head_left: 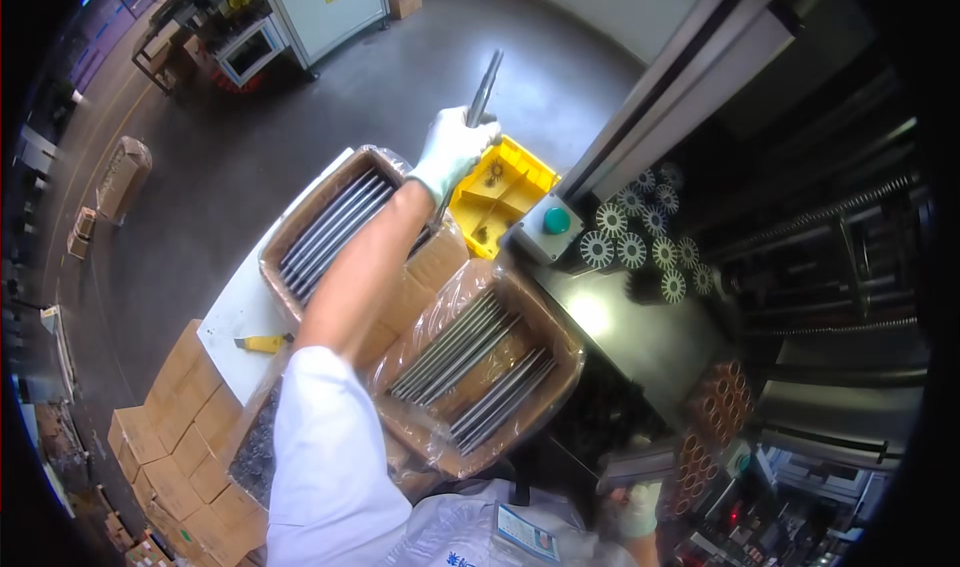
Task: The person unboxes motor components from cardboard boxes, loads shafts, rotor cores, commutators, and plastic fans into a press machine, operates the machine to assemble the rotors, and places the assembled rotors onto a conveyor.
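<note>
My left hand (452,150), in a white glove, is closed around a slim metal shaft (487,87). The shaft stands tilted, its stepped upper end rising past the fingers and its lower part showing below the wrist. Under that forearm is a plastic-lined cardboard box (275,267) holding a row of metal shafts (335,232). A second lined box (568,362), nearer my body, holds two groups of shafts (460,352). Low on the right, my right hand (640,515), also gloved, is blurred beside a grey block-like thing (640,467); its fingers are unclear.
A yellow divided bin (530,154) stands just right of my left hand. Beside it is a green button (557,221) on a grey housing. Slotted metal discs (631,250) and copper-coloured rings (695,467) lie at the right. A yellow utility knife (262,344) rests on the white tabletop (230,332).
</note>
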`<state>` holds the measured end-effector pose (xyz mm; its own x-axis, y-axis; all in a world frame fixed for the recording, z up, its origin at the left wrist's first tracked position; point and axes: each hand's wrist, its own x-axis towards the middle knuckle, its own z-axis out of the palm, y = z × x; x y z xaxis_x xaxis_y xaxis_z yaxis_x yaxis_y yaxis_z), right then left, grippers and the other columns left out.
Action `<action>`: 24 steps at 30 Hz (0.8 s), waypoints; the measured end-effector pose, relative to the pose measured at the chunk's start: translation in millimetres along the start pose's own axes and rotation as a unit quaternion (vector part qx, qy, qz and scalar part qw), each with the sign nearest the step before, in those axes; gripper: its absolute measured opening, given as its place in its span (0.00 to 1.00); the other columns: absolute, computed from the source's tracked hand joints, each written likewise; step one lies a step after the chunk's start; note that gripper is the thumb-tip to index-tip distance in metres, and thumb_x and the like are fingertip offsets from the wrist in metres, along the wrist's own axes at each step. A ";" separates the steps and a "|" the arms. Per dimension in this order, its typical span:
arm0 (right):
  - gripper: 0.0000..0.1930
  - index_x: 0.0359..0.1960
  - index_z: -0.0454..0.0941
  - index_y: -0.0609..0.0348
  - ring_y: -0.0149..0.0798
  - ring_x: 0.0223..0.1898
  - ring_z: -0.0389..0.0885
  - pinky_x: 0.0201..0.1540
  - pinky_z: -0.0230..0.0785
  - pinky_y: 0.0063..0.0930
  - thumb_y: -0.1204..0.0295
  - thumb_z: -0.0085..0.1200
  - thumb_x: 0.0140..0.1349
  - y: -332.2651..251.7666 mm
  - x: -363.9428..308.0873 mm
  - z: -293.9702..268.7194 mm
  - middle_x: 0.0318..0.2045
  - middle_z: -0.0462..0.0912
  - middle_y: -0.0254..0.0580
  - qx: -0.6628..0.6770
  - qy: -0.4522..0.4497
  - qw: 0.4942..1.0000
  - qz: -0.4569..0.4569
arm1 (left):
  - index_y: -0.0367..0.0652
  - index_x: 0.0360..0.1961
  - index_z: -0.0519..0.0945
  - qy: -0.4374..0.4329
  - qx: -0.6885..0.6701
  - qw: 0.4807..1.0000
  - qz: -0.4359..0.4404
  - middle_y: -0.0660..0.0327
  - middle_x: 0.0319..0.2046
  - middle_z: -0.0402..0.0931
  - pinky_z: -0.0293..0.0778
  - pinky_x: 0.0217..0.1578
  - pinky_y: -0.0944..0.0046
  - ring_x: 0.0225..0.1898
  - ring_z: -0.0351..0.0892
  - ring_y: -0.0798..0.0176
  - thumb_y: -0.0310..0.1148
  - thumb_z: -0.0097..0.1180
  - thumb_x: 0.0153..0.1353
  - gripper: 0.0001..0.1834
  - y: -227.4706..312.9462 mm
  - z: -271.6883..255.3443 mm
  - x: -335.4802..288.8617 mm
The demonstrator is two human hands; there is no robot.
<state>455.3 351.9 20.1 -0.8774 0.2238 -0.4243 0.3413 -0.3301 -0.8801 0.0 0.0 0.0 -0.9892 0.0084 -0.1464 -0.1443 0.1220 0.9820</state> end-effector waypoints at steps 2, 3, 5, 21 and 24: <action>0.56 0.63 0.65 0.67 0.41 0.39 0.85 0.35 0.81 0.27 0.54 0.84 0.32 -13.1 -16.3 -20.0 0.51 0.79 0.49 0.017 0.019 0.998 0.051 | 0.35 0.49 0.77 -0.006 -0.115 0.993 -0.028 0.56 0.34 0.84 0.54 0.12 0.76 0.12 0.58 0.80 0.34 0.60 0.68 0.15 49.5 7.5 -56.8; 0.56 0.63 0.65 0.67 0.41 0.39 0.85 0.35 0.81 0.27 0.54 0.84 0.32 17.3 35.2 13.1 0.51 0.79 0.49 0.042 -0.015 0.999 0.027 | 0.36 0.48 0.77 -0.003 -0.115 0.993 0.011 0.57 0.33 0.84 0.52 0.11 0.76 0.12 0.56 0.82 0.34 0.59 0.69 0.14 66.0 -35.5 -43.4; 0.55 0.63 0.66 0.66 0.41 0.43 0.84 0.41 0.81 0.31 0.54 0.83 0.34 0.1 29.4 18.6 0.49 0.80 0.46 0.022 0.023 0.999 -0.006 | 0.34 0.51 0.77 -0.028 -0.148 0.988 0.038 0.59 0.32 0.82 0.51 0.11 0.77 0.12 0.55 0.84 0.39 0.56 0.72 0.17 79.8 -45.5 -90.5; 0.24 0.47 0.81 0.65 0.26 0.36 0.80 0.43 0.75 0.25 0.69 0.75 0.50 -41.0 129.1 35.5 0.35 0.85 0.35 -0.282 0.027 0.954 -0.099 | 0.31 0.55 0.74 0.055 -0.282 0.958 -0.029 0.56 0.27 0.77 0.43 0.07 0.75 0.07 0.49 0.80 0.37 0.51 0.74 0.18 53.6 -67.1 -308.5; 0.30 0.55 0.79 0.63 0.28 0.45 0.80 0.55 0.72 0.26 0.68 0.75 0.49 -39.3 149.8 45.0 0.44 0.86 0.37 -0.303 -0.007 0.939 -0.163 | 0.32 0.55 0.73 0.041 -0.269 0.960 -0.065 0.57 0.27 0.78 0.43 0.06 0.76 0.07 0.49 0.80 0.38 0.52 0.74 0.19 46.3 -45.0 -310.9</action>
<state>295.3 357.2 0.7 -0.9714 0.2095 -0.1116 0.1790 0.3379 -0.9240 299.7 -41.6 96.4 -0.9573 -0.0537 -0.2841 -0.2375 -0.4140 0.8787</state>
